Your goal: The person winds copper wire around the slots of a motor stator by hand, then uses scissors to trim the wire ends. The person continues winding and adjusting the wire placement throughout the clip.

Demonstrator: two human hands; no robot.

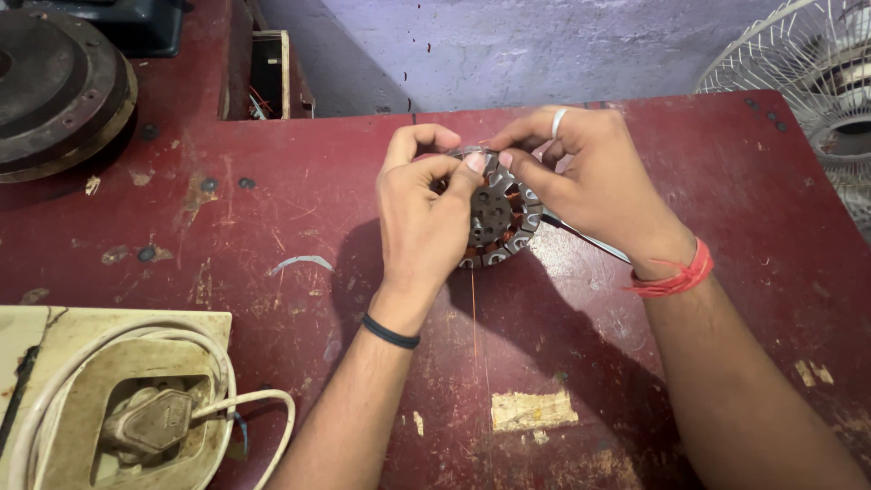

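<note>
Mid-table [272, 209]: left hand [419, 222], right hand [590, 186] pinch stator core [499, 218] rim, fingertips pressed together; bare tabletop around, far edge close behind.

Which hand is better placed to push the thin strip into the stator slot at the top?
Probably the right hand: its fingertips pinch the strip at the top rim of the stator, directly above the slot. The left hand mainly steadies the stator's side.
</note>
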